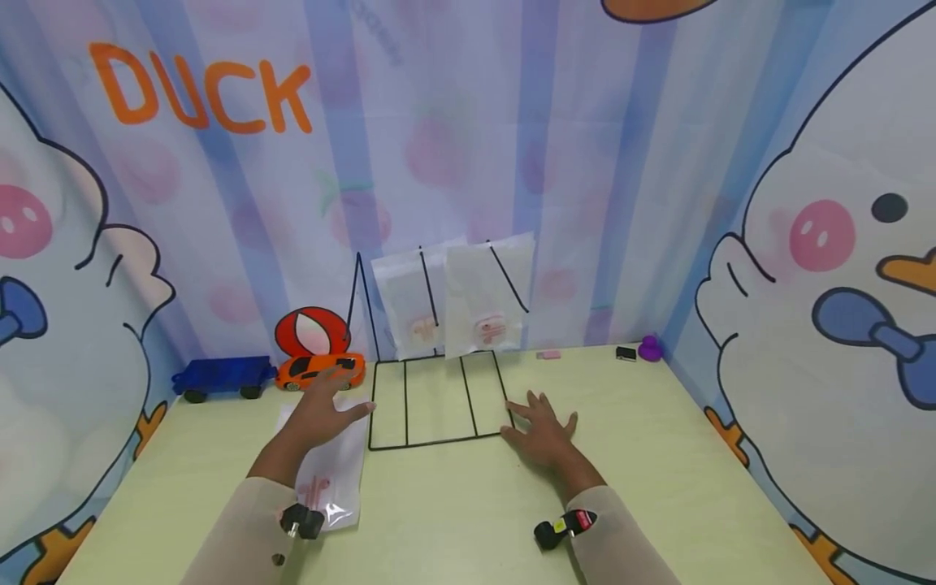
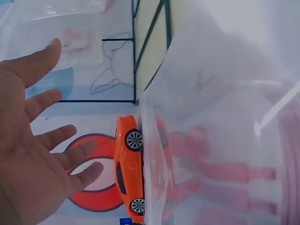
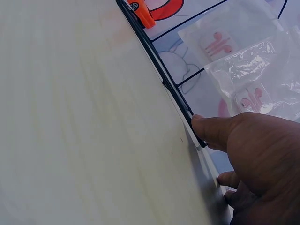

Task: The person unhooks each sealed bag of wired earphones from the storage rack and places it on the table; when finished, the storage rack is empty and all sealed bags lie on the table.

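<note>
A: Start with the head view.
B: The left grip (image 1: pixel 318 414) is released, fingers spread, above a flat bag (image 1: pixel 342 465) lying on the surface (image 1: pixel 446 520). An orange car (image 1: pixel 318 372) is just beyond its fingertips. The black wire rack (image 1: pixel 440 442) sits between both grips, and two white bags (image 1: pixel 488 280) stand upright in it, farther off than either. The right grip (image 1: pixel 543 432) is relaxed too, at the rack's near right corner.
A: Left wrist?
B: Fingers splayed, nothing held. Whether the thumb meets the rack, I cannot tell. The flat bag looks filmy: probably light, limp and slippery, best pinched by one edge.
A: Right wrist?
B: The thumb lies against the end of the rack's base, not wrapped round it.
A: And handling the rack?
B: Likely light but stiff. I'd take the base's side bars, one beside each grip, and keep it level; tilted, the bags might slide out.
</note>
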A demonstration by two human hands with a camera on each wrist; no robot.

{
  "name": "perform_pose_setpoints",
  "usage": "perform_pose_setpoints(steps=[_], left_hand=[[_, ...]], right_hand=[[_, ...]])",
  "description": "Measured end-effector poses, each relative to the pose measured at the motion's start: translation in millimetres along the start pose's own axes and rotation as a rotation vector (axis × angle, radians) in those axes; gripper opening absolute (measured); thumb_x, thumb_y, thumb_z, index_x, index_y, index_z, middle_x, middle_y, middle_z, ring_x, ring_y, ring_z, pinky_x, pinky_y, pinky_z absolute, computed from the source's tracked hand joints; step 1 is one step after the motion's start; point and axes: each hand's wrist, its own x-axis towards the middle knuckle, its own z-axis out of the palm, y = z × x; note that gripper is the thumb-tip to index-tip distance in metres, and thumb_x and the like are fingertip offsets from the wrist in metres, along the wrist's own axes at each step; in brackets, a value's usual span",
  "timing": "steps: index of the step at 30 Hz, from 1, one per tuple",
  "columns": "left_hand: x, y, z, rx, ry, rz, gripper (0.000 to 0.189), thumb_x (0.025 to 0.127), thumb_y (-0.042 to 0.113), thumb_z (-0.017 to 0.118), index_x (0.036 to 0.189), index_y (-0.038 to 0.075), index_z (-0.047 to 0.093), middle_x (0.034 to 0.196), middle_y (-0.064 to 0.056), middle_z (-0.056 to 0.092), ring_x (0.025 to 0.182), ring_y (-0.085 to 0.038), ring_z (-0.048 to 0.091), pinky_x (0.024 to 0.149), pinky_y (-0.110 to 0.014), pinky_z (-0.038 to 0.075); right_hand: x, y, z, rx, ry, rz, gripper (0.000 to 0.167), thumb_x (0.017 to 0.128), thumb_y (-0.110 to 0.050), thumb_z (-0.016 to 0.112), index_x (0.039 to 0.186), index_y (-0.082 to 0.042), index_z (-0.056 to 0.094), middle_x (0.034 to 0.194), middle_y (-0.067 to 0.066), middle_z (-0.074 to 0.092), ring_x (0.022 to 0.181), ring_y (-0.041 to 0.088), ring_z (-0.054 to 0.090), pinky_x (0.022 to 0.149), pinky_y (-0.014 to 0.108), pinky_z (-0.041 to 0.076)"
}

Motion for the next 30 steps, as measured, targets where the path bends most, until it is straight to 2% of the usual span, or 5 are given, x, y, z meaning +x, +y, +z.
perform_pose_setpoints(steps=[11,15,21,26,30], left_hand=[[38.0,6.0,4.6,-0.167,-0.019,0.012,0.074,0.105,0.035,0.073,0.170,0.018,0.040,0.180,-0.023,0.023,0.165,-0.051,0.023,0.128,-0.079,0.025],[45.5,10.1,3.9,-0.190,-0.032,0.000,0.069,0.105,0.031,0.073,0.168,0.019,0.045,0.182,-0.022,0.019,0.167,-0.051,0.018,0.128,-0.080,0.022],[57.6,17.4,5.9,-0.216,-0.004,0.074,0.063,0.106,0.026,0.073,0.163,0.013,0.051,0.180,-0.023,0.021,0.162,-0.052,0.030,0.128,-0.077,0.028],[65.8,27.0,10.2,-0.329,-0.017,0.100,0.060,0.107,0.024,0.071,0.163,0.012,0.053,0.182,-0.020,0.020,0.163,-0.051,0.029,0.128,-0.076,0.030],[69.8,36.2,13.3,-0.399,-0.049,0.069,0.062,0.105,0.024,0.072,0.163,0.016,0.052,0.183,-0.016,0.018,0.165,-0.049,0.028,0.128,-0.075,0.031]], right_hand=[[1.8,1.8,0.2,0.007,0.006,-0.004,0.056,0.107,-0.043,0.066,0.159,-0.025,0.058,0.181,0.018,0.028,0.171,0.043,0.013,0.124,0.086,-0.009],[1.3,0.8,1.5,0.010,0.000,-0.007,0.056,0.107,-0.043,0.066,0.159,-0.025,0.059,0.181,0.019,0.027,0.171,0.043,0.013,0.124,0.086,-0.010],[-0.6,-1.3,-0.5,0.016,0.001,-0.007,0.056,0.107,-0.042,0.066,0.159,-0.025,0.058,0.181,0.019,0.027,0.171,0.043,0.013,0.125,0.086,-0.010],[-2.3,-0.9,-1.1,0.017,0.003,-0.001,0.056,0.107,-0.041,0.066,0.159,-0.024,0.059,0.181,0.019,0.028,0.171,0.043,0.013,0.124,0.086,-0.011],[-2.6,-0.7,0.3,0.024,0.002,-0.013,0.056,0.106,-0.042,0.067,0.159,-0.023,0.059,0.180,0.020,0.028,0.171,0.045,0.014,0.124,0.086,-0.011]])
